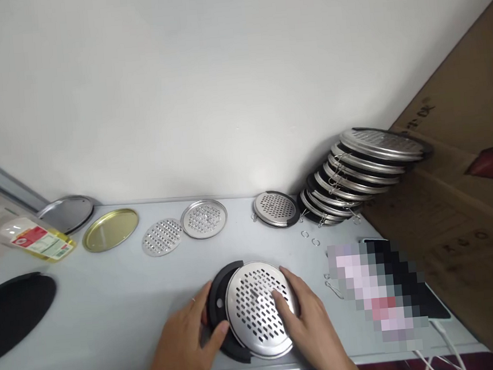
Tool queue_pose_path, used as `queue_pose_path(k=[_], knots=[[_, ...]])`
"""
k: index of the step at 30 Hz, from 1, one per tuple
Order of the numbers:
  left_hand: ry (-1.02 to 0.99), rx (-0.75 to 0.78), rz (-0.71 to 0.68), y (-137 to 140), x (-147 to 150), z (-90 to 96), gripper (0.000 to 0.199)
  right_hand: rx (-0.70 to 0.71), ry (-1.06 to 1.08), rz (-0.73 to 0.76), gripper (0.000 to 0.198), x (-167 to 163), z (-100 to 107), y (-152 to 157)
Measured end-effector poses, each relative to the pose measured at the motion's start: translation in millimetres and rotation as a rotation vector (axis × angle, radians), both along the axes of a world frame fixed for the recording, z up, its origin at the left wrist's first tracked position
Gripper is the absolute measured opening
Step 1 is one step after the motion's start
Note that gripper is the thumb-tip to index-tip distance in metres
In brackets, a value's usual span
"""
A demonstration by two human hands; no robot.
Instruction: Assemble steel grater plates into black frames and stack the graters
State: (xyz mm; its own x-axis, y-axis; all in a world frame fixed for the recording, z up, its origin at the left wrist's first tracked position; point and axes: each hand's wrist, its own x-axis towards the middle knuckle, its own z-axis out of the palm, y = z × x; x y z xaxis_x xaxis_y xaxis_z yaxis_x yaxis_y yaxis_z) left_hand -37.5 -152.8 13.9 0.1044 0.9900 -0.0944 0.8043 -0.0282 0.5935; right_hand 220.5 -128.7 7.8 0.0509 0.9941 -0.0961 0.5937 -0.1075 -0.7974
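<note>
At the table's front edge, between my hands, lies a round metal grater disc (264,316) with rows of slots, partly set into a black round holder (219,303). My left hand (190,334) grips the holder's left rim, thumb on top and fingers around the outer edge. With its thumb resting on the slotted face, my right hand (310,317) holds the disc's right edge. The disc's left side sits inside the black rim, while a crescent of the holder stays uncovered. The underside of both is hidden.
A leaning stack of similar disc sets (353,175) stands back right by a cardboard box (447,208). Along the wall are another set (277,208), grater discs (204,218), a gold lid (111,229) and an oil bottle (39,240). A black disc (18,311) lies left.
</note>
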Motion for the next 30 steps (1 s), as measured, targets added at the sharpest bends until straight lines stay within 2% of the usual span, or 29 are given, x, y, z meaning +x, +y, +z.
queue_pose_path(k=[3, 5, 11, 14, 22, 30], knots=[[-0.07, -0.017, -0.075, -3, -4, 0.2, 0.096, 0.038, -0.158, 0.094, 0.056, -6, 4, 1], [-0.128, -0.046, -0.09, -3, -4, 1.5, 0.106, 0.052, -0.235, 0.147, 0.052, -12, 6, 1], [-0.27, -0.087, -0.045, 2, 3, 1.4, 0.105, 0.076, -0.387, 0.201, 0.049, -26, 8, 2], [-0.274, -0.077, -0.054, 4, 4, -1.1, 0.109, 0.083, -0.427, 0.215, 0.05, -26, 8, 4], [-0.02, 0.013, -0.07, -3, -7, -15.1, 0.105, 0.039, -0.418, 0.227, 0.055, -6, 12, -4], [0.077, 0.103, -0.173, -5, -8, -28.6, 0.109, 0.111, -0.352, 0.167, 0.045, -11, 5, -13]])
